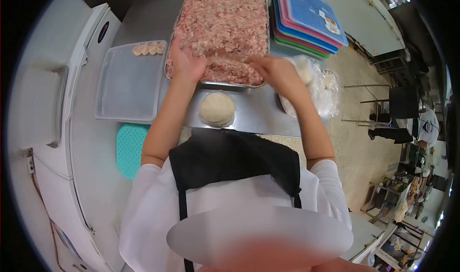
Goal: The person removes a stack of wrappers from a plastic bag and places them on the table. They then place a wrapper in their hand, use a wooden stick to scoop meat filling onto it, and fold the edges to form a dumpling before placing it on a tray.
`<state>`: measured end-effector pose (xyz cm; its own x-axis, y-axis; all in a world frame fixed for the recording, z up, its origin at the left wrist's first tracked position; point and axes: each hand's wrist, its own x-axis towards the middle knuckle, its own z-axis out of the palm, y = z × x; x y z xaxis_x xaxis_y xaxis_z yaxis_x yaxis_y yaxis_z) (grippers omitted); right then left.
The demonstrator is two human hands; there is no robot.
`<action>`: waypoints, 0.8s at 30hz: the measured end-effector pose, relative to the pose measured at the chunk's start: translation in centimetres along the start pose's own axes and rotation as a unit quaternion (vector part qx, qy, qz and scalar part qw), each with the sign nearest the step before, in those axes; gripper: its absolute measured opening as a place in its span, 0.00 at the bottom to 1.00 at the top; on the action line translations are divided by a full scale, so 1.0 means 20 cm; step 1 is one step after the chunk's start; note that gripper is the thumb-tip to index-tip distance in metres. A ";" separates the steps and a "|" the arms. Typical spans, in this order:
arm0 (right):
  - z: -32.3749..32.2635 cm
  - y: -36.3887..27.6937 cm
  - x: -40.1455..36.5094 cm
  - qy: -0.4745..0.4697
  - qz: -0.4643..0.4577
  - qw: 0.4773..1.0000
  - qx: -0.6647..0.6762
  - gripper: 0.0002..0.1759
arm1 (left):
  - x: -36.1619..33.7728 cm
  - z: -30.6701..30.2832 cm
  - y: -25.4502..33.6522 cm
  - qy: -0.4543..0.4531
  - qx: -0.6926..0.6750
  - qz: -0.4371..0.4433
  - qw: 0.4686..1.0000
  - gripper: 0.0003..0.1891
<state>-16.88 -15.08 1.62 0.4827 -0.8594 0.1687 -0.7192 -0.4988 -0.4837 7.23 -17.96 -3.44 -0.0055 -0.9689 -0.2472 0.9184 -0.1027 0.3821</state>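
Observation:
A large metal tray (168, 72) holds a mass of pink minced meat (225, 20). Over its left front part is my left hand (188, 63), cupped, with a small pale, blurred thing at its fingers. My right hand (275, 71) is closed round a thin tool (235, 56) that reaches left across the meat. Close to the table's front edge lies a stack of round pale dough wrappers (217, 108). A shallow translucent tray (129, 83) on the left has a few small filled dumplings (148, 49) at its back right corner.
Coloured lids (311, 18) are stacked at the back right. Clear plastic bags (323, 92) with pale dough lie beside my right forearm. A turquoise perforated stool (129, 150) is below the table at the left. Farther right are a chair (402, 103) and another person (428, 127).

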 end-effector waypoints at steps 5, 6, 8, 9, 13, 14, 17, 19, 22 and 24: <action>-0.09 -0.02 -0.04 -0.040 0.070 0.986 0.143 0.19 | -0.12 -0.01 0.03 -0.206 0.358 -0.013 0.911 0.32; -0.13 -0.05 -0.04 -0.068 0.066 0.985 0.141 0.19 | -0.13 0.02 0.04 -0.236 0.464 0.106 0.847 0.32; -0.17 -0.09 -0.06 -0.097 0.052 0.984 0.138 0.20 | -0.15 0.08 0.08 -0.270 0.603 0.233 0.713 0.33; -0.18 -0.10 -0.08 -0.096 0.046 0.985 0.138 0.20 | -0.16 0.09 0.10 -0.283 0.646 0.245 0.665 0.32; -0.07 -0.08 -0.10 -0.098 0.024 0.979 0.176 0.17 | -0.08 0.03 0.20 -0.360 0.699 0.088 0.611 0.26; -0.04 -0.05 -0.11 -0.116 0.046 0.976 0.181 0.17 | -0.07 0.02 0.20 -0.381 0.719 0.106 0.571 0.25; 0.02 0.08 -0.06 -0.118 0.067 0.978 0.156 0.15 | -0.13 0.06 0.15 -0.331 0.742 0.143 0.565 0.20; 0.02 0.12 -0.04 -0.049 0.026 0.995 0.084 0.14 | -0.03 -0.04 0.09 -0.265 0.710 0.136 0.638 0.21; 0.03 -0.06 -0.10 0.055 0.028 0.993 -0.101 0.14 | 0.12 -0.17 0.03 -0.182 0.719 0.046 0.669 0.23; 0.13 -0.03 -0.11 0.048 0.034 0.988 -0.140 0.13 | 0.16 -0.21 0.03 -0.159 0.736 0.006 0.657 0.26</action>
<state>-16.21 -12.70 -0.74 0.3888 -0.8921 0.2303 -0.8648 -0.4395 -0.2427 9.39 -20.19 -7.83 -0.2990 -0.9458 -0.1265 -0.4590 0.0264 0.8880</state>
